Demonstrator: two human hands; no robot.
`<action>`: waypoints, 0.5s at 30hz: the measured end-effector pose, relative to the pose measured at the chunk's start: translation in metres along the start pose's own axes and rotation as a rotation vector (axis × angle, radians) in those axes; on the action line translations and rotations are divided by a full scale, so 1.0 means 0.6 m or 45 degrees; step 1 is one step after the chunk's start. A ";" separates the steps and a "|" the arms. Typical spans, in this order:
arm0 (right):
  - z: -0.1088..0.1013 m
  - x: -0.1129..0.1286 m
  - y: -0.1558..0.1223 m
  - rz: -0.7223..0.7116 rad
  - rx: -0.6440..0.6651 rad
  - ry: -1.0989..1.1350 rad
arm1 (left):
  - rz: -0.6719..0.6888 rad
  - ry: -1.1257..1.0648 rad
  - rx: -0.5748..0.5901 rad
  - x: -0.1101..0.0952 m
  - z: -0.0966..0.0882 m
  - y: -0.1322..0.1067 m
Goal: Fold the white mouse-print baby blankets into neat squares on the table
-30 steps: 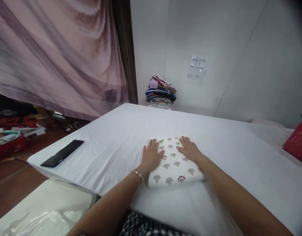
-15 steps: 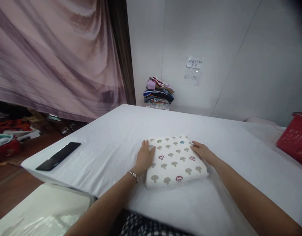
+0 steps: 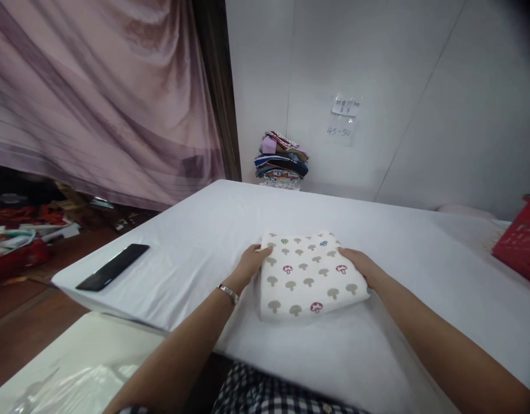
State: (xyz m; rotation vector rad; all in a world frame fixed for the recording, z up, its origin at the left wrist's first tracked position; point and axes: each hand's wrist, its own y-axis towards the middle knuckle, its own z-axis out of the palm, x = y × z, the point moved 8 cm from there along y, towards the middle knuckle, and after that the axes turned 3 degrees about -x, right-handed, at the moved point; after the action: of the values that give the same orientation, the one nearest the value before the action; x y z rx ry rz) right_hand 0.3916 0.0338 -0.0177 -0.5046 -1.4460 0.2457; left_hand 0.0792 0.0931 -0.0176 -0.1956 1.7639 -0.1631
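Observation:
A folded white cloth (image 3: 305, 276) printed with mushrooms lies near the front of the white-covered table (image 3: 230, 213). Most of the mushrooms are grey-brown, with a few in red, green and blue. My left hand (image 3: 251, 261), with a bracelet at the wrist, grips the cloth's left edge, thumb on top. On the opposite edge, my right hand (image 3: 358, 264) holds the cloth from the side. The fingers of both hands are partly hidden along the cloth's edges.
A black flat object (image 3: 113, 267) rests at the table's left. Folded fabrics (image 3: 282, 158) are stacked beyond the far edge. On the right stands a red basket (image 3: 519, 244). Clear plastic (image 3: 83, 388) lies on a white surface at lower left.
My left hand has gone from lying flat on the cloth's left part to gripping its edge. The right hand now holds the right edge more closely. The view has shifted slightly.

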 end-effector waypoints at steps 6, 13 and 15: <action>0.001 0.001 0.019 -0.114 -0.088 -0.021 | 0.032 0.298 -0.234 -0.016 -0.015 0.041; -0.020 -0.024 -0.001 -0.040 0.016 -0.158 | -0.090 0.250 -0.094 0.009 -0.019 0.023; -0.031 -0.034 -0.021 -0.013 0.029 -0.223 | -0.118 0.210 0.014 0.019 -0.018 0.003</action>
State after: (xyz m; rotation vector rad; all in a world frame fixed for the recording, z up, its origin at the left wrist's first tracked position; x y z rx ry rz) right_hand 0.4057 0.0098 -0.0305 -0.4663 -1.6139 0.3038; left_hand 0.0664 0.0927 -0.0270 -0.2620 1.9184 -0.2622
